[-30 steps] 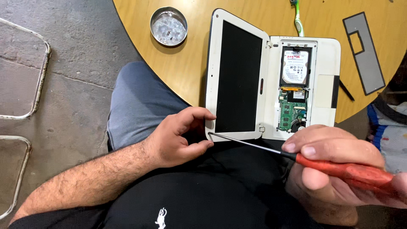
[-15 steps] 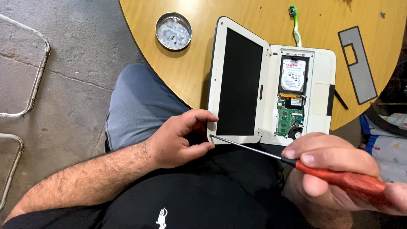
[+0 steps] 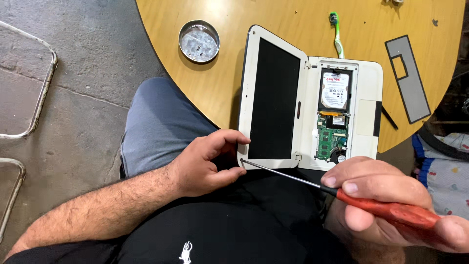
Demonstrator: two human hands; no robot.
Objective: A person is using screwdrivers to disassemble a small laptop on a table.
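The right hand (image 3: 391, 205) grips a screwdriver (image 3: 342, 193), its shaft pointing toward 10 o'clock at the laptop (image 3: 312, 102) corner (lid open), which the left hand (image 3: 205, 164) pinches. A tin (image 3: 199, 41) at 11 o'clock on the desk (image 3: 205, 88) holds small bits.

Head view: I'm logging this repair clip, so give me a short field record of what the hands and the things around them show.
left hand: grips near corner of white laptop screen
right hand: holds red-handled screwdriver
screwdriver tip: at that screen corner
laptop base: cover off, drive and circuit board exposed
wooden table: round metal dish, green toothbrush, grey cover panel
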